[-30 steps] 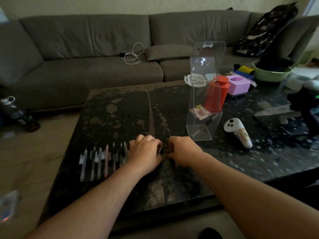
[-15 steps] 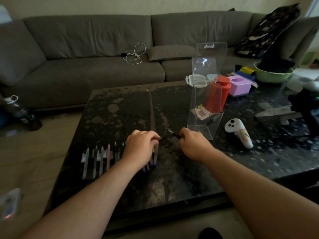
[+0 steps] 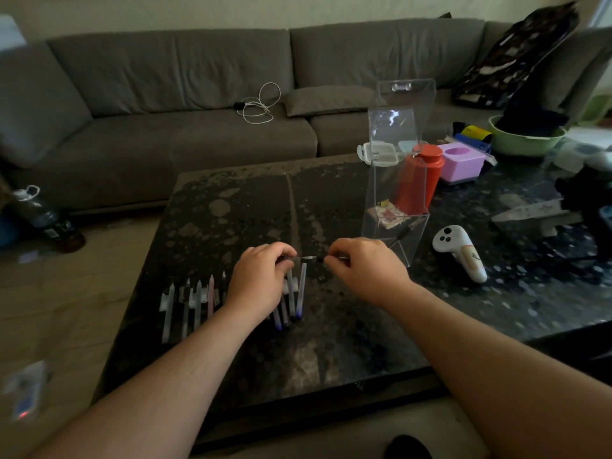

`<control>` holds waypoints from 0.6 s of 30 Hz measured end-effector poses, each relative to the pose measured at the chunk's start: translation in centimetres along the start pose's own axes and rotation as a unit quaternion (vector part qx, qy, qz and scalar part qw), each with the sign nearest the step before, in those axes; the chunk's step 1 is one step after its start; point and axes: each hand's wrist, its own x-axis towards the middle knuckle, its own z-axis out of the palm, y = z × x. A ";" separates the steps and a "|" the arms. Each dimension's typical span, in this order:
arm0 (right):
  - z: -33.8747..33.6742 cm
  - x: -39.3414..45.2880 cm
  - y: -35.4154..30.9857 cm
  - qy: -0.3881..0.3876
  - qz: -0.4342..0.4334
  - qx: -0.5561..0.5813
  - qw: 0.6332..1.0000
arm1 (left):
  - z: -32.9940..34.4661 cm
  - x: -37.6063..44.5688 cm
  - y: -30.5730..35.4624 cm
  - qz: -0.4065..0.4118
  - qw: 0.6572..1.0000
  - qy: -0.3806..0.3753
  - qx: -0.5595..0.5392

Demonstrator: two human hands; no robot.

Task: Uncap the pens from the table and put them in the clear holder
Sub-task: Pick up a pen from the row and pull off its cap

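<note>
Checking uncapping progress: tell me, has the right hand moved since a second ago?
Yes. The right hand has drawn rightward from the left hand, nearer the clear holder.

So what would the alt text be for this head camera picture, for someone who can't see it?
Two hands, left hand and right hand, hold a pen between them above a dark table. A row of pens lies under and left of the left hand; a clear holder stands just behind the right hand, a grey sofa beyond.
</note>
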 end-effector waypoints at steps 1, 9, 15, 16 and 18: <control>0.0 0.0 0.0 -0.001 0.000 -0.001 1.000 | -0.1 0.0 0.1 0.000 1.000 0.001 -0.001; 0.0 -0.2 -0.6 0.029 -0.037 0.006 0.999 | -0.4 -0.2 0.7 -0.066 0.985 -0.012 -0.162; -0.2 -0.5 -1.0 0.118 -0.105 -0.043 0.987 | -0.7 -0.3 0.7 -0.090 0.964 -0.021 -0.248; -0.2 -0.6 -1.1 0.124 -0.119 -0.049 0.984 | -0.7 -0.5 0.8 -0.079 0.974 -0.017 -0.213; -0.1 -0.6 -1.4 0.131 -0.137 -0.062 0.980 | -0.7 -0.8 0.9 -0.061 0.987 -0.002 -0.147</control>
